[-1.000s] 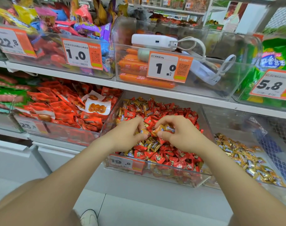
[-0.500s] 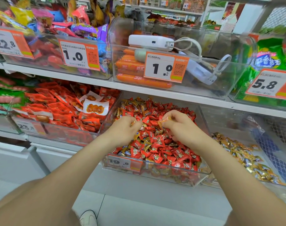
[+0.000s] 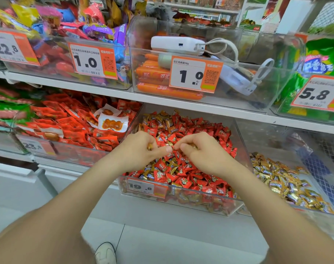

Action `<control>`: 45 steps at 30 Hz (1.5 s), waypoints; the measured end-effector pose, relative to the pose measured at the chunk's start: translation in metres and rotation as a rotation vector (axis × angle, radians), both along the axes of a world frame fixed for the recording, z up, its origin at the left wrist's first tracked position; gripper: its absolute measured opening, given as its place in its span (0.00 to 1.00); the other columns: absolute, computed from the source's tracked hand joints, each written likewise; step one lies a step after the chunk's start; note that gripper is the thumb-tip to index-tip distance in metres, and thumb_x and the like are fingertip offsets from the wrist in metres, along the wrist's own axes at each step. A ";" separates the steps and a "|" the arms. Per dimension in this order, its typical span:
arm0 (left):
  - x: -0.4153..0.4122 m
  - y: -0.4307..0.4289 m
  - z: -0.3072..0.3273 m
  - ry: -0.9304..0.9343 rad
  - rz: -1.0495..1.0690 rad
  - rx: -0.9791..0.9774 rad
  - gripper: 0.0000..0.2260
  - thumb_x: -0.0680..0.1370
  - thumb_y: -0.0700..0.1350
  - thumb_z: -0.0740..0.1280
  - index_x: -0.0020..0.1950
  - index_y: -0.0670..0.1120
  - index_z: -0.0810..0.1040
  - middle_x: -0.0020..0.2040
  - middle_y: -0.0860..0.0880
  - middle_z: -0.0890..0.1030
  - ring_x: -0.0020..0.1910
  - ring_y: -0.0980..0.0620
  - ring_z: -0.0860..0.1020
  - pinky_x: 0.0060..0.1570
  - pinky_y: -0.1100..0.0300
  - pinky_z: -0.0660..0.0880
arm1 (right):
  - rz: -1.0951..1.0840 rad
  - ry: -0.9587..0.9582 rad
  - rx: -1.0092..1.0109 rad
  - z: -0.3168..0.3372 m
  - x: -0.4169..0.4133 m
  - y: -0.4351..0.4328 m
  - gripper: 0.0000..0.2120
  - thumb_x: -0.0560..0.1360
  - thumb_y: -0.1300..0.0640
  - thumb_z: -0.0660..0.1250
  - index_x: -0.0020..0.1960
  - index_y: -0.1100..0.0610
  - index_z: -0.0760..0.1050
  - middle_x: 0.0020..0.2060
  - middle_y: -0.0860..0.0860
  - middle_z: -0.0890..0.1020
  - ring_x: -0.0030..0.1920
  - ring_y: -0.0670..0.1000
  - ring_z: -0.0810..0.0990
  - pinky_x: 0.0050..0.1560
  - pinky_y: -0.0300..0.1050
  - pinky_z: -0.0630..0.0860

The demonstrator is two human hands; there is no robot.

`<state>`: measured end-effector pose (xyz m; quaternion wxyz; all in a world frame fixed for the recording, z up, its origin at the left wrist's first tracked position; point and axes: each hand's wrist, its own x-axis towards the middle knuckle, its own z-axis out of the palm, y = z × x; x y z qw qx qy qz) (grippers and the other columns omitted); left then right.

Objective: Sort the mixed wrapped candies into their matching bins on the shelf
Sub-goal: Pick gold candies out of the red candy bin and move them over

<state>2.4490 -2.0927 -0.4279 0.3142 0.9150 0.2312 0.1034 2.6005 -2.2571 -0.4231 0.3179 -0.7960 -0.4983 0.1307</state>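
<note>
Both hands work over the clear middle bin on the lower shelf, where red candies make up most of the pile and gold candies lie scattered among them. The left hand has its fingers curled in, and a bit of gold wrapper shows inside the curl, so it seems to be grasping picked-out gold candies. The right hand is curled the same way, with gold foil showing under its fingers, and it also looks to be holding some. The hands meet near the middle of the heap, fingertips almost touching, probably because several gold pieces cluster there and pinching from both sides is quicker. Holding the pieces in the palms saves a trip for each one. The neighbouring bin on the right holds only gold ones, so that is likely where these handfuls belong. Many gold pieces are left in the red pile, so the sorting looks far from done
</note>
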 end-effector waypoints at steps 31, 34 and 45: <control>0.015 0.004 -0.021 0.347 -0.324 0.307 0.15 0.75 0.53 0.76 0.52 0.44 0.77 0.44 0.47 0.77 0.44 0.46 0.75 0.47 0.46 0.78 | -0.032 -0.515 -0.426 -0.016 -0.013 0.030 0.17 0.70 0.44 0.75 0.56 0.47 0.82 0.42 0.47 0.81 0.47 0.54 0.81 0.41 0.46 0.74; 0.013 0.002 -0.023 0.300 -0.337 0.297 0.12 0.76 0.52 0.74 0.48 0.45 0.78 0.38 0.50 0.76 0.38 0.49 0.74 0.41 0.47 0.77 | -0.025 -0.471 -0.350 -0.014 -0.006 0.019 0.13 0.71 0.43 0.74 0.54 0.44 0.81 0.41 0.44 0.79 0.46 0.52 0.78 0.41 0.46 0.73; 0.009 0.003 -0.009 0.120 -0.122 0.067 0.15 0.80 0.49 0.68 0.47 0.37 0.73 0.34 0.42 0.75 0.29 0.49 0.66 0.31 0.53 0.65 | -0.020 -0.116 -0.178 0.006 0.017 -0.020 0.13 0.82 0.39 0.67 0.46 0.47 0.74 0.31 0.48 0.78 0.28 0.47 0.73 0.33 0.45 0.71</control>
